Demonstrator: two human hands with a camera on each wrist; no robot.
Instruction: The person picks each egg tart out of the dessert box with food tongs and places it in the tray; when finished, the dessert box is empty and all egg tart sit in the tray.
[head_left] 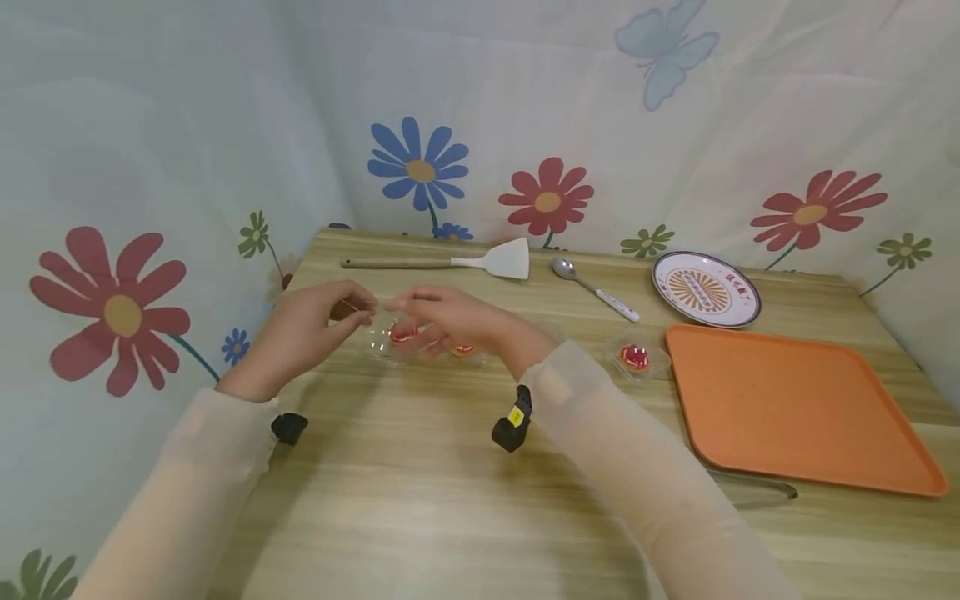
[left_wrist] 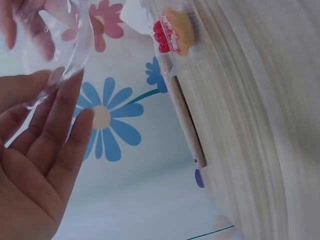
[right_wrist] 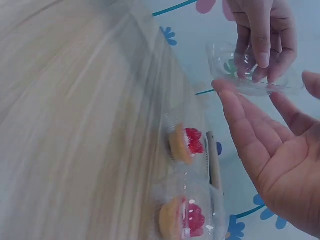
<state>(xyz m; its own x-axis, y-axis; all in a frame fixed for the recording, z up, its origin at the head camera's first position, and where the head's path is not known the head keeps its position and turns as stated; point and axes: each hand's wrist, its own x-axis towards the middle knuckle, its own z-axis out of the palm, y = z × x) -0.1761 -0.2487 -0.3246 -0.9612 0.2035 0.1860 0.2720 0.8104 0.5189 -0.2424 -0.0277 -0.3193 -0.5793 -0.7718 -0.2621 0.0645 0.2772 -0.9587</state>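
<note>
Wood-grain tabletop (head_left: 420,517), backed by flower-printed cloth (head_left: 480,100), bears three berry-topped tarts (head_left: 633,358) in clear plastic boxes (head_left: 651,371) and one flat, rimmed orange tray (head_left: 795,400). Above it, the left hand (head_left: 307,329) pinches one thin transparent shell (left_wrist: 65,42) by its curved rim; the right hand (head_left: 457,317) has fingertips at that rim, whether clamped cannot be told. Woodgrain stretches wide between the sleeves (head_left: 187,475).
</note>
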